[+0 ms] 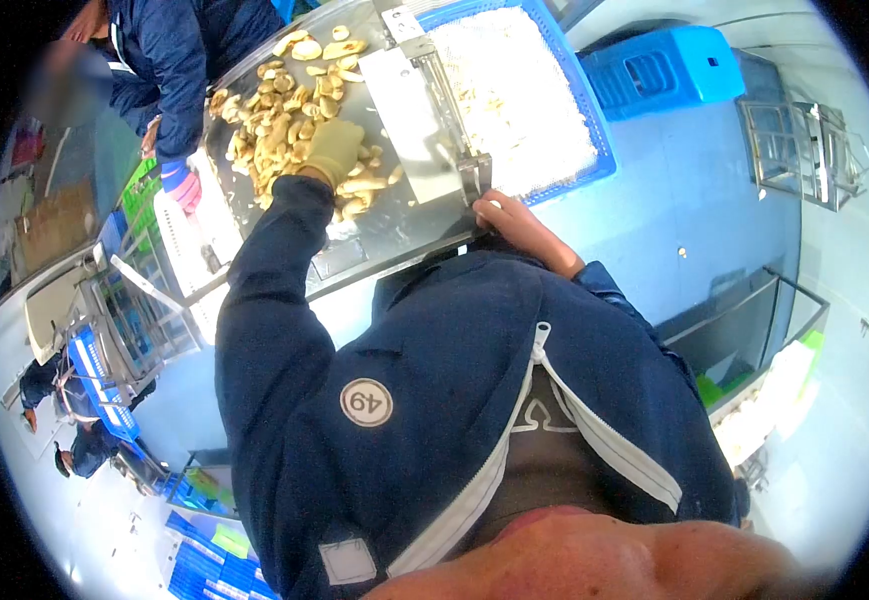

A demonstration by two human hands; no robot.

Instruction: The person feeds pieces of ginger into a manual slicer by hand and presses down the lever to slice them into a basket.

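Note:
My left hand (334, 152) wears a yellow glove and rests on a heap of tan, knobby pieces (266, 140) that look like mushrooms or roots. Its fingers are hidden beneath the glove's back, so I cannot tell how they are bent. At the front edge of the metal table (384, 225), my bare right hand (514, 228) closes around the end of a metal handle (475, 180). That handle belongs to a cutter with a white board (409, 120). Beyond it, a blue basket (604, 150) holds a thick layer of white shreds (519, 100).
At the table's far left stands a person in a dark jacket (179, 75), with a purple-and-pink gloved hand (184, 188) near a white tray (204, 235). A blue plastic stool or crate (664, 72) is at the right. Metal frames (804, 150) stand along the wall.

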